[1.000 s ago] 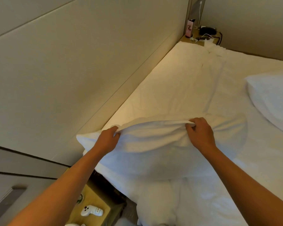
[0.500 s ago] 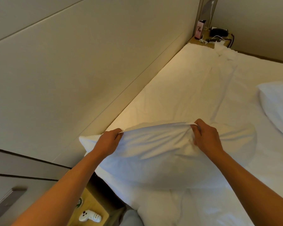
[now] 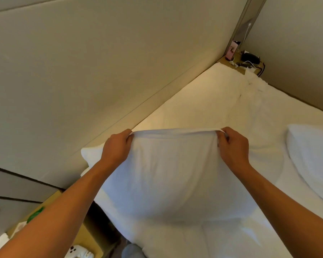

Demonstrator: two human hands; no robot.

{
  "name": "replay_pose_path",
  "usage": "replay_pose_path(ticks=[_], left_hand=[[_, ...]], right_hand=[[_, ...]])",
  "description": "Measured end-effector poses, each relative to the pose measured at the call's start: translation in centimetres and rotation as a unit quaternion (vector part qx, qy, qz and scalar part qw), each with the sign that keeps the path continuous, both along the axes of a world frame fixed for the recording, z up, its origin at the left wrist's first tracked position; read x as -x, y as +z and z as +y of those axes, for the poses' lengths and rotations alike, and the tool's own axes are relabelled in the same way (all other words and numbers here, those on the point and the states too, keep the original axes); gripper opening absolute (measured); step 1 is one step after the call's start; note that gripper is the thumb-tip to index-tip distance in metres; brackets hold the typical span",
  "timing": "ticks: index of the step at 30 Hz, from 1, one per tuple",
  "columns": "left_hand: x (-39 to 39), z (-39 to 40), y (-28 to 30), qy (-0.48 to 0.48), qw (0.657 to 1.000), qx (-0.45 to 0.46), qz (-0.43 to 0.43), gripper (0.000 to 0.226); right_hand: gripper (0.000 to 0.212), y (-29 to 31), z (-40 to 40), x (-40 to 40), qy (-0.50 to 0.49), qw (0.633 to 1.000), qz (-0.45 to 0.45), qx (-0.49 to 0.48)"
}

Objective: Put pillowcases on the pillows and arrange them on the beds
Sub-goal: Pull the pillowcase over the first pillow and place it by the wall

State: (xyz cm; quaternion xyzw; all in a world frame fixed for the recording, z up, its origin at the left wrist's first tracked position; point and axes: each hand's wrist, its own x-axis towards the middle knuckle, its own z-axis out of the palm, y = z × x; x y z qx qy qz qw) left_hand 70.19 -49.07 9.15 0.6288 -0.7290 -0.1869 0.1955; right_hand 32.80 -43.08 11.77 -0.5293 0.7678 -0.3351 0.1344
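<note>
A white pillow in its pillowcase [image 3: 173, 175] hangs in front of me over the near corner of the bed [image 3: 209, 101]. My left hand [image 3: 117, 148] pinches the top edge of the pillowcase at its left end. At the right end of that edge, my right hand [image 3: 231, 146] grips it, and the fabric is stretched taut between them. One pillow corner pokes out at the left, past my left wrist. A second white pillow [image 3: 311, 157] lies on the bed at the right edge of view.
A padded beige headboard wall [image 3: 93, 71] runs along the bed's left side. A far bedside shelf [image 3: 239, 62] holds a pink box, a dark device and cables. Below left, a wooden nightstand [image 3: 90, 237] carries a white controller [image 3: 78, 253].
Both hands have lifted the pillowcase edge higher and pulled it straight and tight. The view has shifted down and left, so the nightstand shows more.
</note>
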Motion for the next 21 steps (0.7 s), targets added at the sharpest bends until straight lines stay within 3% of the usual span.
replay_pose_path(ticks=[5,11,21], left_hand=[[-3.3,-1.1,4.3,0.026,0.999,0.026,0.003,0.027],[-6.7,-1.8,9.5,0.068,0.996,0.054,0.004,0.026],[-4.3,-3.0,6.4,0.091,0.996,-0.001,-0.010,0.022]], right_hand=[[0.029,3.7,-4.6,-3.4,0.016,0.997,-0.059,0.049],[0.026,6.1,-10.3,-6.2,0.053,0.995,-0.052,0.072],[0.027,0.2,-14.4,-5.3,0.041,0.996,-0.078,0.008]])
